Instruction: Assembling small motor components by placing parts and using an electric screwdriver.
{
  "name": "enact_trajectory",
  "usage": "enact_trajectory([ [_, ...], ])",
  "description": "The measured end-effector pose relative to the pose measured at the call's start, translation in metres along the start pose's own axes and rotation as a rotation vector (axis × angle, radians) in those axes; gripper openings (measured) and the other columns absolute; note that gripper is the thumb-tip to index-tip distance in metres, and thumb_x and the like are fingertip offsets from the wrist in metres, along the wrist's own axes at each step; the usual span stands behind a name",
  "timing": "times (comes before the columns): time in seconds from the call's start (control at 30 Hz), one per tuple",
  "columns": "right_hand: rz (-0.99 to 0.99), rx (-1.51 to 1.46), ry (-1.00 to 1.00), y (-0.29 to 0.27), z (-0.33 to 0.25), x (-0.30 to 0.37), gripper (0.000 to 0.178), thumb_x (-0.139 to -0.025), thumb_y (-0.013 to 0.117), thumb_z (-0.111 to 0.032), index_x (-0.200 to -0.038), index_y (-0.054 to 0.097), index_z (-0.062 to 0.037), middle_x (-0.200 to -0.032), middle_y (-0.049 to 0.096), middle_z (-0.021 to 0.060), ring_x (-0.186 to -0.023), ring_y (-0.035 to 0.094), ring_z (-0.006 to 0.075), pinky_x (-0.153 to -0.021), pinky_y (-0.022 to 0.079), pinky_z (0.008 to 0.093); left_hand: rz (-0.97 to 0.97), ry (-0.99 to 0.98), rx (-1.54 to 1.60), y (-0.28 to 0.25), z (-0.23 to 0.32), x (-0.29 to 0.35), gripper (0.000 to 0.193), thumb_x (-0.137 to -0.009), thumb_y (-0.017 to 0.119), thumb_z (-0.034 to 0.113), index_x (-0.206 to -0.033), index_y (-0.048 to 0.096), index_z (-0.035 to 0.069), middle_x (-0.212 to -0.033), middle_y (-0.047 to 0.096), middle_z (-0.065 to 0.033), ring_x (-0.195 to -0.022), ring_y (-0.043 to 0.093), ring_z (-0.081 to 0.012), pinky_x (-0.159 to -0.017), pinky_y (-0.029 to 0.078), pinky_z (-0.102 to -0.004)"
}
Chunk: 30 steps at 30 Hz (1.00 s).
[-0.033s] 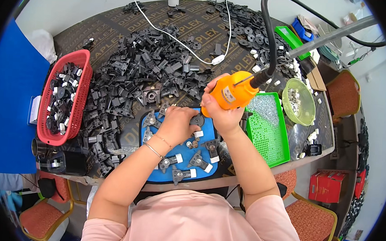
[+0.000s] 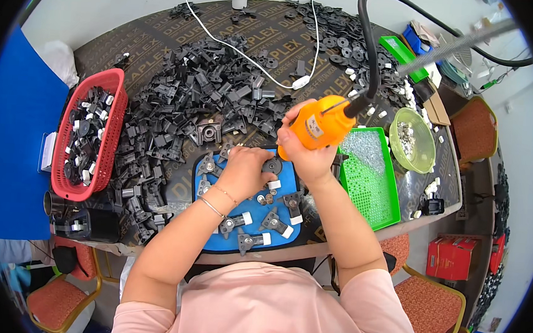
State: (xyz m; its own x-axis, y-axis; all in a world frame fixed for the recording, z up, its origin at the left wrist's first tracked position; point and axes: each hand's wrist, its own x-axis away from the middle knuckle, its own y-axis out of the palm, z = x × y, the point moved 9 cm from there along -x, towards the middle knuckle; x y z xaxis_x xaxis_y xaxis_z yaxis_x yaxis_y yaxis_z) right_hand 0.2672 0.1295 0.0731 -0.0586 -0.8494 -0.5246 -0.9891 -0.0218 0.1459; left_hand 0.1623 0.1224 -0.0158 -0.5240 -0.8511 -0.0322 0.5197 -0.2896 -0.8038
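Observation:
My right hand (image 2: 308,162) grips an orange powered screwdriver (image 2: 319,128) that hangs on a black hose (image 2: 371,45), its tip pointing down at the top edge of a blue fixture plate (image 2: 213,241). My left hand (image 2: 246,171) lies on that plate with fingers curled over a black part (image 2: 272,165) right beside the screwdriver's tip. Several black parts with metal discs and white ends (image 2: 275,221) sit in the plate's slots near the table's front edge.
A large heap of black plastic parts (image 2: 203,95) covers the table behind the plate. A red basket (image 2: 115,96) of parts stands at the left. To the right are a green tray of screws (image 2: 372,185) and a green bowl (image 2: 426,153). A white cable (image 2: 249,55) crosses the back.

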Motion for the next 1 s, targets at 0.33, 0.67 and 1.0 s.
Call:
enact_trajectory([
  [0.33, 0.25, -0.233, -0.089, -0.103, -0.079, -0.007, 0.032, -0.085, 0.064, -0.015, -0.111, 0.051, -0.0018, -0.092, 0.052, 0.0081, -0.072, 0.056, 0.0182, -0.064, 0.048, 0.0325, 0.068, 0.05, -0.026, -0.006, 0.006, 0.002, 0.042, -0.067, 0.077, 0.02, -0.104, 0.066, 0.004, -0.097, 0.067, -0.0132, -0.095, 0.06, -0.031, -0.093, 0.038, -0.0398],
  [0.67, 0.516, 0.172, -0.252, -0.2, -0.098, 0.05, 0.031, -0.082, 0.059, -0.002, -0.111, 0.047, -0.0014, -0.092, 0.051, 0.0086, -0.07, 0.054, 0.0173, -0.065, 0.046, 0.0295, 0.053, 0.093, -0.084, 0.005, 0.041, -0.031, 0.052, -0.067, 0.079, 0.032, -0.11, 0.063, 0.007, -0.108, 0.063, -0.01, -0.105, 0.054, -0.0282, -0.097, 0.033, -0.0428],
  [1.0, 0.605, 0.262, -0.153, -0.217, -0.078, 0.068, 0.026, -0.081, 0.06, 0.007, -0.102, 0.048, -0.003, -0.091, 0.053, 0.0076, -0.066, 0.056, 0.0143, -0.061, 0.049, 0.0286, -0.122, 0.039, -0.158, 0.049, 0.055, -0.074, 0.049, -0.067, 0.078, 0.037, -0.108, 0.066, 0.014, -0.103, 0.058, -0.0062, -0.105, 0.051, -0.0266, -0.093, 0.031, -0.0429],
])
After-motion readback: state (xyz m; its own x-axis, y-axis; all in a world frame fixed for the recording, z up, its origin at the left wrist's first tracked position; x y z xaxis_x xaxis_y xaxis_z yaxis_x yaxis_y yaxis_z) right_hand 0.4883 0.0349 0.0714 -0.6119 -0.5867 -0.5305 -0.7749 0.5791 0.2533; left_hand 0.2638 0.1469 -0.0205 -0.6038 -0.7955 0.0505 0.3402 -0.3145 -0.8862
